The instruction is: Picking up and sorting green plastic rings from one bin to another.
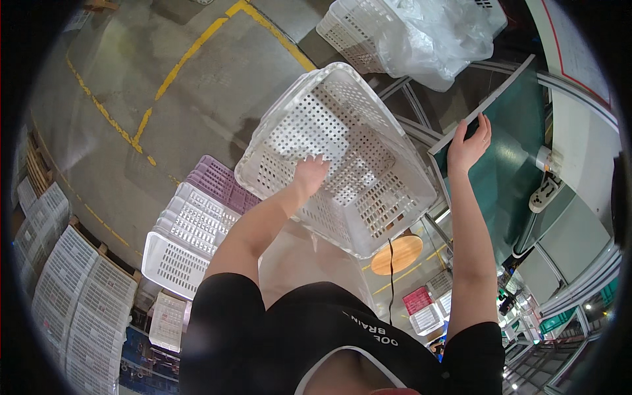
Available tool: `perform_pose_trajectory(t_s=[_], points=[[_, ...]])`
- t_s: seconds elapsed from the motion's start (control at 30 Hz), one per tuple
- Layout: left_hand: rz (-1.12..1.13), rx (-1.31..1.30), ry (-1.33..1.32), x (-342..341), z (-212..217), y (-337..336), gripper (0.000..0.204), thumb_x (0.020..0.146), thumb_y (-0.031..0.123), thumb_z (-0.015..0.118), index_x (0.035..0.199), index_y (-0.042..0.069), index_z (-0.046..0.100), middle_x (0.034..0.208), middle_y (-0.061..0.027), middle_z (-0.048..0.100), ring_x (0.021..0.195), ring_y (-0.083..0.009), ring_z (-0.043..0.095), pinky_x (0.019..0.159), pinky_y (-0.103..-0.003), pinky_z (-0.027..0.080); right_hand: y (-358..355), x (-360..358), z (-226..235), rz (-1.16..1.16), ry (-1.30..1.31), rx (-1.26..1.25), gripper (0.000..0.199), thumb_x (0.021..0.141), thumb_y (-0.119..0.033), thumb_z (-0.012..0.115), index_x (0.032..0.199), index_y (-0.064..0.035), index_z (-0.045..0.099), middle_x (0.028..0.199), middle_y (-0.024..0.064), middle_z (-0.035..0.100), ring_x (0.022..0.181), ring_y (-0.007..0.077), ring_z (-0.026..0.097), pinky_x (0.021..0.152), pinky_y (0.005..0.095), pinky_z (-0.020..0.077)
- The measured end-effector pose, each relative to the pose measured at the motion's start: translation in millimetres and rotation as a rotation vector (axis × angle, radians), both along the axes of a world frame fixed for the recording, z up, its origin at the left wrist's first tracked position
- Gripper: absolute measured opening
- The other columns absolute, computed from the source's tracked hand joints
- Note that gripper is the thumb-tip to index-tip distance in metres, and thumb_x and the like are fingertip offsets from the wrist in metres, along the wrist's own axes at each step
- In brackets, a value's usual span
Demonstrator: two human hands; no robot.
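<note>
A large white perforated plastic basket (395,220) stands in front of me, its opening facing up toward me. My left hand (312,175) reaches over its left side into it, fingers curled in at the perforated inner surface. Whatever the fingers hold there, if anything, is too small to make out. At the right, my right hand (469,146) rests at the metal-edged border of a green worktop (503,158). Its thumb and fingers are apart, with nothing between them.
White crates (197,224) and a purple crate (220,183) are stacked at the left. Clear plastic bags (431,39) fill a crate at the far right. A round wooden stool top (397,255) shows below the basket. Yellow lines (191,56) mark the floor.
</note>
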State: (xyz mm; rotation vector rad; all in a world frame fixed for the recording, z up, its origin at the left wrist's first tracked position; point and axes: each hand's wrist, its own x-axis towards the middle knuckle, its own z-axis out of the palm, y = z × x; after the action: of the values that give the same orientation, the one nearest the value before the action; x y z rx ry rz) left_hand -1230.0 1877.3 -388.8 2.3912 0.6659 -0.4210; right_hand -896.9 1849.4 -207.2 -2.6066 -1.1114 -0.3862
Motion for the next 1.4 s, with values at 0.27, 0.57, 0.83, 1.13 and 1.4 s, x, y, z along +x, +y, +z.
perform_pose_trajectory(t_s=[0.27, 0.57, 0.83, 1.13, 1.4], points=[[-0.169, -0.002, 0.116, 5, -7, 23, 0.043, 0.075, 0.021, 0.065, 0.118, 0.015, 0.061, 0.110, -0.0081, 0.062, 0.101, -0.0247, 0.058, 0.084, -0.039, 0.047, -1, 0, 1, -0.025, 0.013, 0.000, 0.046, 0.086, -0.026, 0.059, 0.127, -0.0081, 0.047, 0.135, 0.0109, 0.043, 0.125, 0.0314, 0.037, 0.101, 0.0443, 0.0299], [0.397, -0.906, 0.273, 19, -27, 46, 0.054, 0.085, 0.030, 0.059, 0.137, 0.021, 0.045, 0.117, -0.0120, 0.062, 0.108, -0.0270, 0.058, 0.092, -0.037, 0.044, -6, -6, -1, -0.051, 0.020, -0.017, 0.047, 0.085, -0.026, 0.059, 0.127, -0.0086, 0.046, 0.136, 0.0094, 0.043, 0.126, 0.0298, 0.036, 0.102, 0.0439, 0.0293], [0.859, -1.744, -0.250, 33, 31, 55, 0.057, 0.098, 0.047, 0.035, 0.145, 0.016, 0.030, 0.149, -0.0108, 0.030, 0.138, -0.0264, 0.027, 0.109, -0.042, 0.027, -9, 8, 0, -0.073, 0.002, -0.022, 0.047, 0.085, -0.028, 0.058, 0.127, -0.0086, 0.046, 0.136, 0.0080, 0.043, 0.126, 0.0299, 0.036, 0.101, 0.0443, 0.0295], [0.753, -2.492, -0.850, -56, 125, 37, 0.087, 0.087, 0.065, 0.037, 0.144, 0.001, 0.023, 0.149, -0.0134, 0.028, 0.137, -0.0282, 0.028, 0.113, -0.042, 0.022, 10, -26, 16, -0.018, -0.029, 0.029, 0.045, 0.085, -0.022, 0.059, 0.123, 0.0000, 0.051, 0.129, 0.0208, 0.050, 0.122, 0.0352, 0.045, 0.102, 0.0427, 0.0361], [1.189, -2.157, -0.844, -99, 209, -82, 0.083, 0.084, 0.073, 0.031, 0.143, 0.014, 0.034, 0.145, -0.0038, 0.037, 0.130, -0.0249, 0.038, 0.107, -0.042, 0.030, -78, -355, 109, 0.960, 0.504, 0.012, 0.053, 0.072, -0.018, 0.063, 0.122, -0.0027, 0.053, 0.126, 0.0213, 0.051, 0.116, 0.0391, 0.048, 0.103, 0.0469, 0.0337]])
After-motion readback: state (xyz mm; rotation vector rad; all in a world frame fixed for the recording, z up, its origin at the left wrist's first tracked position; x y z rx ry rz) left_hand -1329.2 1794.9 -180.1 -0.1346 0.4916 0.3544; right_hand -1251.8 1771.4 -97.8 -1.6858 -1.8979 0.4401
